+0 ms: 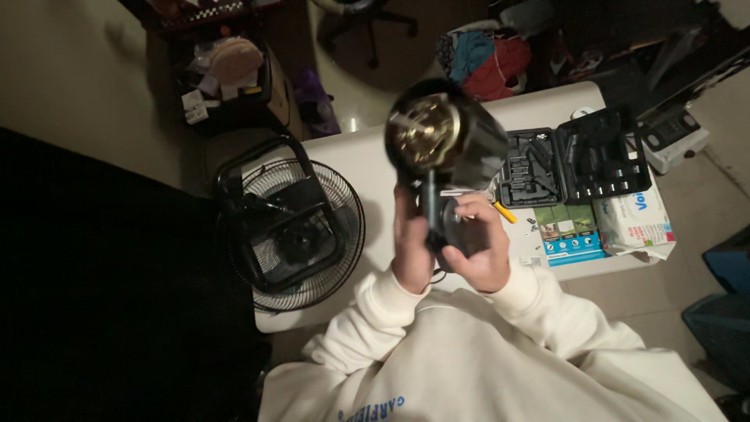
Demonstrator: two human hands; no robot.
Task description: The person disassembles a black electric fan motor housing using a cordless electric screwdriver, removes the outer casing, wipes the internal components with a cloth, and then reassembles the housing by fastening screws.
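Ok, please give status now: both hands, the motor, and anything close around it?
Left hand and right hand both grip the fan motor, raised above white table. Fan guard lies left, open tool case right. Nothing blocking.

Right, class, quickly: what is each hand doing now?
Left hand: closed on the fan motor stem.
Right hand: closed on the motor's lower part.

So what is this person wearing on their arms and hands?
Both arms are in the long, loose sleeves of a cream-white sweatshirt with ribbed cuffs at the wrists and blue lettering on the front. The left hand and right hand are bare: no gloves; no rings or watch visible.
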